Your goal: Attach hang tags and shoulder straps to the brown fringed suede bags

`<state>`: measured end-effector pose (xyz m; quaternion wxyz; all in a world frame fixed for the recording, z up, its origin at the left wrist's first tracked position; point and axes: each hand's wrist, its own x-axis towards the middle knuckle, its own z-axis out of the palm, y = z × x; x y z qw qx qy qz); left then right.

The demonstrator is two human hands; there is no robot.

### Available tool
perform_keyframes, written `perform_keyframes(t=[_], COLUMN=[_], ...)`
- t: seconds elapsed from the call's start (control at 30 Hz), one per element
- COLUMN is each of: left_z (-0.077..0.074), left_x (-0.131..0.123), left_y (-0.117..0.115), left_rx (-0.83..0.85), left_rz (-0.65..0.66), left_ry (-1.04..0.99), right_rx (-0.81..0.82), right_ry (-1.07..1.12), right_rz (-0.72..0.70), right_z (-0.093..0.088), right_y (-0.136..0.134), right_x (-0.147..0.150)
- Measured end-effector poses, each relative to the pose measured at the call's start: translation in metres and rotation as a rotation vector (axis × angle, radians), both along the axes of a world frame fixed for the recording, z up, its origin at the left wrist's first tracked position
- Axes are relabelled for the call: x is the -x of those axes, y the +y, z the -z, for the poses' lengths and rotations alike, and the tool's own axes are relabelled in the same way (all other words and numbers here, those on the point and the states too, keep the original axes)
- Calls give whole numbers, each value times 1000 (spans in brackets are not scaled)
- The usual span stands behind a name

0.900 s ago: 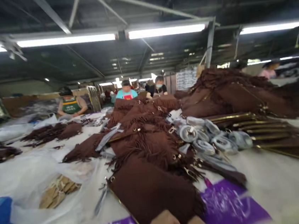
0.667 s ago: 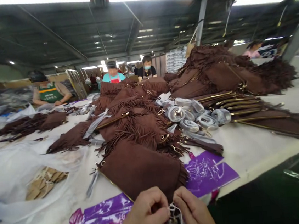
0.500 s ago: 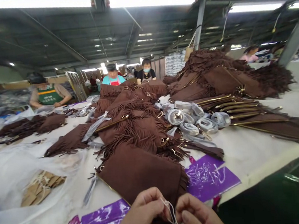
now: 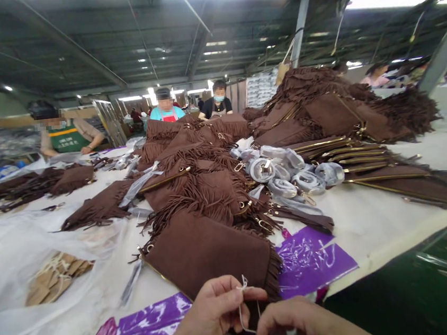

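Observation:
My left hand (image 4: 220, 311) pinches a thin white string (image 4: 241, 315) between thumb and forefinger, with a small knot or loop standing above the fingertips. The string hangs in a loop toward my right hand (image 4: 299, 322), whose fingers are curled closed on its lower part. Something pale and clear lies below the fingers, partly cut off by the lower edge. Just beyond my hands lies a brown fringed bag (image 4: 208, 251) with a gold zip along its left side. Shiny purple plastic bags (image 4: 315, 259) lie on both sides of it.
More brown fringed bags (image 4: 313, 110) are piled across the white table (image 4: 385, 230). Plastic-wrapped coiled straps (image 4: 261, 170) sit mid-table. Brown paper tags (image 4: 57, 278) lie at left under clear plastic. Several co-workers, one in a green apron (image 4: 66, 138), are at the far side.
My hands have drawn slightly apart, and the string now stretches as a wider loop between them. My right hand has turned and moved slightly lower. The view has tilted a little downward.

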<state>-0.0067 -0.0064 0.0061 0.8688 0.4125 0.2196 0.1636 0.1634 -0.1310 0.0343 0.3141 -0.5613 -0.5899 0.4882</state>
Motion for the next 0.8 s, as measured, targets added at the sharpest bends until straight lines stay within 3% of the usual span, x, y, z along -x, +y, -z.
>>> perform_keyframes(t=[0.13, 0.23, 0.37, 0.5, 0.6, 0.67, 0.73, 0.8], left_z=[-1, 0, 3, 5, 7, 7, 4, -4], left_x=[-1, 1, 4, 6, 8, 9, 9, 9], left_y=[2, 3, 4, 5, 4, 2, -2, -6], left_rx=[8, 22, 48, 118, 141, 81, -136, -561], left_rz=[-7, -1, -8, -52, -76, -85, -54, 16], left_ry=[10, -4, -21, -49, -64, -56, -35, 22], right_rx=[-92, -21, 156, 40, -45, -157, -334, -470], right_ry=[-148, 93, 491, 601, 399, 103, -209, -387], right_rz=[7, -21, 60, 346, 496, 470, 386, 306], right_z=[-11, -6, 23, 60, 69, 63, 51, 40], right_y=[8, 11, 8, 5, 6, 7, 9, 14], right_x=[1, -1, -2, 4, 10, 13, 16, 20])
